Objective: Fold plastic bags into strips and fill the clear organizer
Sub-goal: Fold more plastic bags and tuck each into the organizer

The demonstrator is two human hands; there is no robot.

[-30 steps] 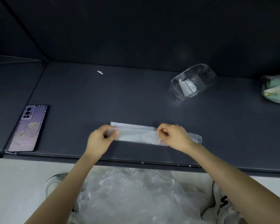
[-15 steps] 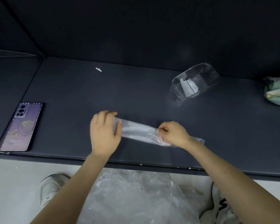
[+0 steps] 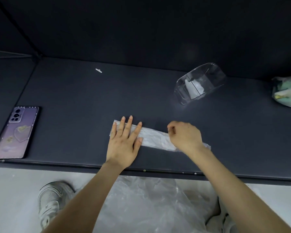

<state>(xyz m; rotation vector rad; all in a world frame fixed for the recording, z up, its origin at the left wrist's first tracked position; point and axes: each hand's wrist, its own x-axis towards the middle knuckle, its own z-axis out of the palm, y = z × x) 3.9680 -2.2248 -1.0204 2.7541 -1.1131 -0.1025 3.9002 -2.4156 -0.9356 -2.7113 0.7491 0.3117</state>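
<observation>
Dark table (image 3: 74, 98) — left hand (image 3: 124, 142) presses bag strip (image 3: 153, 138), right hand (image 3: 185, 137) pinches.

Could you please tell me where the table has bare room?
Bare: between the purple phone and the left hand; behind the folded clear plastic strip, up to the white scrap. Crowded: around the right hand and by the clear plastic organizer.

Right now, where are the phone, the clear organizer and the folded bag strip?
phone (image 3: 15, 133), head view, middle of its purple back.
clear organizer (image 3: 215, 73), head view, its far clear wall.
folded bag strip (image 3: 154, 138), head view, its uncovered middle stretch.
</observation>
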